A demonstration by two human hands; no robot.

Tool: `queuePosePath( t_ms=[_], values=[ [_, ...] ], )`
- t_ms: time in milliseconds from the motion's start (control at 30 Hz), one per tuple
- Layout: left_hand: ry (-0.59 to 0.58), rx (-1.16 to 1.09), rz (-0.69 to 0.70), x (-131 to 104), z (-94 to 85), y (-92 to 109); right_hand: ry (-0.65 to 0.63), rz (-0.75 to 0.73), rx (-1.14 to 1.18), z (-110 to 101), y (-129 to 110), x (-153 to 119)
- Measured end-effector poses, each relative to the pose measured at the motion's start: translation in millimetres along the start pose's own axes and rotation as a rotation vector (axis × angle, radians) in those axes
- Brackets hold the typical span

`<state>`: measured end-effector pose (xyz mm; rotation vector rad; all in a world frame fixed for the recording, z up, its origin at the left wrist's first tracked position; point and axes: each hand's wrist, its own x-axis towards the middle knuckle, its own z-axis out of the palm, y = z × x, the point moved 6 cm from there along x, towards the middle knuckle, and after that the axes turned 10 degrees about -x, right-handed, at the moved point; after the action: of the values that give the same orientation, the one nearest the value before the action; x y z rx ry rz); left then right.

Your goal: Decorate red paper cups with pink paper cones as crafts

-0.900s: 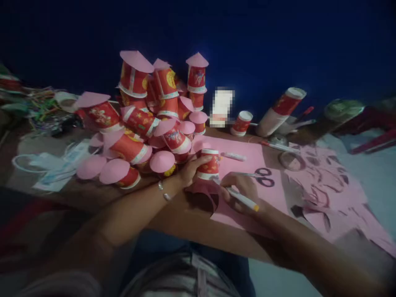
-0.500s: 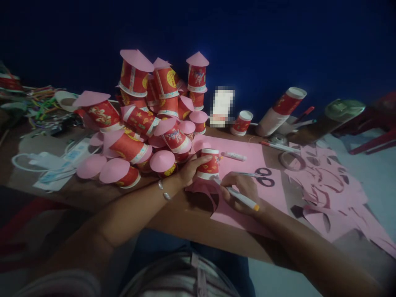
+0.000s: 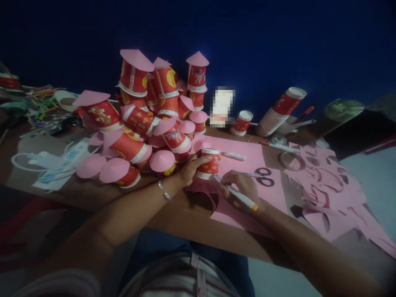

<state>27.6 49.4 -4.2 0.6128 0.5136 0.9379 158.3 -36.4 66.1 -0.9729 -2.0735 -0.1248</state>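
Observation:
My left hand (image 3: 189, 170) is wrapped round the side of a small red paper cup (image 3: 209, 164), which has a white band at top and bottom. In my right hand (image 3: 239, 187) is a white marker (image 3: 243, 198) with an orange end pointing toward me. Its tip is at the cup's lower white band; whether it touches I cannot tell. Under both hands lies a pink paper sheet (image 3: 252, 150). On that sheet, a capped white marker (image 3: 234, 156) rests behind the cup, and scissors (image 3: 263, 176) with dark handles lie just beyond my right hand.
Several red cups with pink cone tops (image 3: 162, 161) are piled at the left. Stacked paper cups (image 3: 280, 111) lean at the back right, near a lone cup (image 3: 241, 123) and a tape roll (image 3: 291, 161). Pink paper scraps (image 3: 334, 185) cover the right side. A power strip (image 3: 63, 165) lies left.
My right hand and the marker have shifted very slightly to the left at the cup's lower edge. The left hand keeps the cup in the same place.

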Motion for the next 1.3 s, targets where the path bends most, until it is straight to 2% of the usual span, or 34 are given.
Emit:
queuePosePath(
  t_ms=[200,467,600,767,967,1300],
  values=[
    [0.005,-0.01,-0.001,0.5,-1.4,-1.2,-0.06,0.032,-0.043,4.9,2.5,-0.8],
    [0.004,-0.025,-0.018,-0.8,-0.1,0.2,-0.081,0.002,0.022,2.5,-3.0,1.3],
    [-0.011,-0.016,-0.015,-0.3,-0.4,0.2,-0.076,0.009,0.026,1.1,-3.7,2.3],
    [-0.011,-0.015,-0.012,0.0,0.4,0.5,-0.002,0.0,0.024,-1.7,-1.9,0.8],
    [-0.024,-0.009,-0.004,0.3,0.8,-0.1,-0.026,-0.014,-0.028,0.3,-1.0,-0.1],
    [-0.015,0.024,-0.023,-1.6,1.2,0.5,-0.056,-0.011,0.025,-0.2,-3.6,4.0]
  ],
)
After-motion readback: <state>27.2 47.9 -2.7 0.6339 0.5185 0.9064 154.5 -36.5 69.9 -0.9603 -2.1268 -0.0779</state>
